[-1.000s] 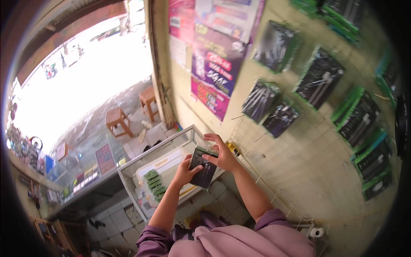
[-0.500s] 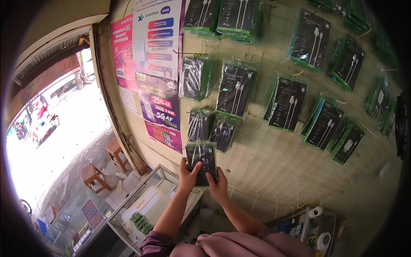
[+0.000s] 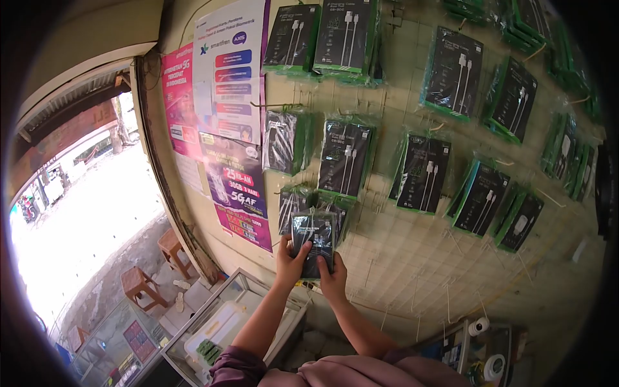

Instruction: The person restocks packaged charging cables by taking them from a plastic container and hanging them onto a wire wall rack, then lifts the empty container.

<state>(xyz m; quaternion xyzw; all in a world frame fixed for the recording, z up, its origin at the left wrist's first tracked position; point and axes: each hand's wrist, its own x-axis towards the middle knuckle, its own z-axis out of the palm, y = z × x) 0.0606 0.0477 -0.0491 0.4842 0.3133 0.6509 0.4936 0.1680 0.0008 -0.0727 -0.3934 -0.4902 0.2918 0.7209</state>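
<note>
Between both hands I hold a black charging cable box (image 3: 312, 235) in clear plastic wrap, upright and facing me. My left hand (image 3: 291, 260) grips its left side with the thumb on the front. On the lower right, my right hand (image 3: 332, 276) closes round the edge, its thumb also on the front. Just behind the held box, smaller packs (image 3: 293, 205) hang on the wall, partly covered by it. Above them hang a cable pack with white cables (image 3: 345, 158) and another wrapped pack (image 3: 284, 143).
More cable packs (image 3: 422, 173) hang on hooks across the wire grid (image 3: 412, 271). Posters (image 3: 231, 77) cover the wall at left, beside a bright doorway. Below stand a glass display case (image 3: 242, 274), wooden stools (image 3: 138, 286) and a shelf with white rolls (image 3: 478, 326).
The view has shifted, so the wall packs sit lower in it. The held box has moved slightly right in view and remains in both hands.
</note>
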